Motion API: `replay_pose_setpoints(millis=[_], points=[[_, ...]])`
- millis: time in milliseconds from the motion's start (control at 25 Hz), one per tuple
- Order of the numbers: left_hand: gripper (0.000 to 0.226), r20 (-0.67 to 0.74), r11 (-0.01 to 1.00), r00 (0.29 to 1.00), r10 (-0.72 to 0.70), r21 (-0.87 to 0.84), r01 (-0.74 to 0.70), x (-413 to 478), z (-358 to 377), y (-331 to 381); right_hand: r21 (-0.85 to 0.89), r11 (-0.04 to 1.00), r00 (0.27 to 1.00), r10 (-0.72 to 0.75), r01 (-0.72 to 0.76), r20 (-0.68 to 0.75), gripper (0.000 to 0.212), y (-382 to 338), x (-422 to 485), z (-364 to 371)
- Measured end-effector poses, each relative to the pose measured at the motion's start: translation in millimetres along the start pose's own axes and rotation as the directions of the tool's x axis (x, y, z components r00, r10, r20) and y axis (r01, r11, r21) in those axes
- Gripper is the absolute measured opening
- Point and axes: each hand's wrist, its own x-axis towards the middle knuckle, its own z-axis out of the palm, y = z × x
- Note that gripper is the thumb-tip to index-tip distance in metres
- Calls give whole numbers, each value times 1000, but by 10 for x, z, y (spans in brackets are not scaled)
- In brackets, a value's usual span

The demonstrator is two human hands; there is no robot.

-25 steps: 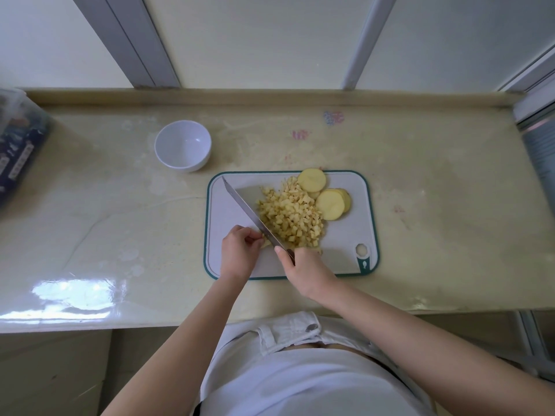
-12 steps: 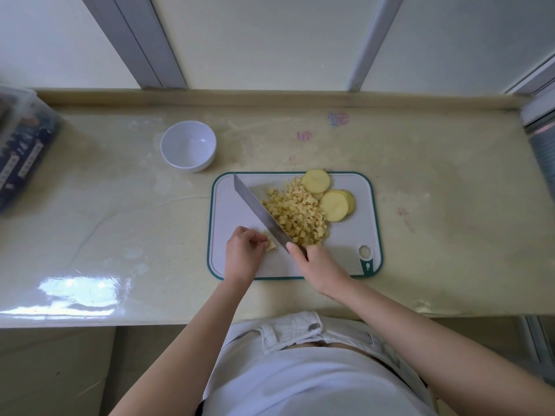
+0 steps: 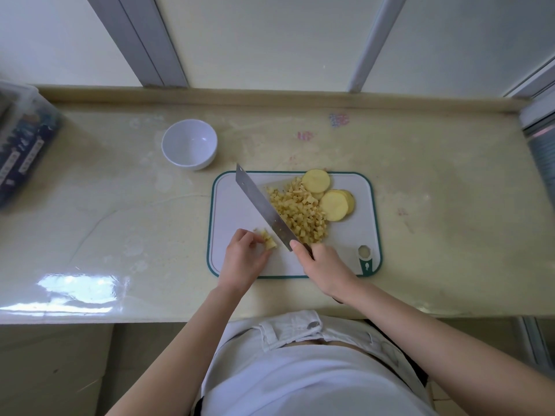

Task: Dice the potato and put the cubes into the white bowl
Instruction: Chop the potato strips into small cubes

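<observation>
A pale yellow, stone-like counter (image 3: 120, 220) w/ a glossy top fills the middle. A bright light patch (image 3: 78, 291) shines on its near left. Along the far edge runs a low ledge (image 3: 270, 96). Behind it stand pale wall panels (image 3: 264, 37) btw. grey frame bars (image 3: 144, 40). A clear plastic box (image 3: 21, 139) sits at far left. Faded colour marks (image 3: 338, 119) show on the far side.

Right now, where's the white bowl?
In the head view the bowl stands on the counter, to the left of and beyond the board, a little past the knife tip.
</observation>
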Motion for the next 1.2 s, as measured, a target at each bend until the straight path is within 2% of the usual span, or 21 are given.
replay_pose_setpoints(millis=[360, 920, 1200], points=[[9, -43, 999, 999, 13, 36, -11, 20, 57, 8, -121, 993, 999, -5, 12, 53, 52, -35, -81, 84], [9, -63, 996, 998, 13, 89, -8, 35, 87, -13, -199, 980, 999, 30, -27, 12, 55, 12, 65, 263], [10, -46, 993, 999, 24, 118, -19, 34, 82, -14, -161, 987, 1000, 15, -15, 3, 56, 69, 101, 272]])
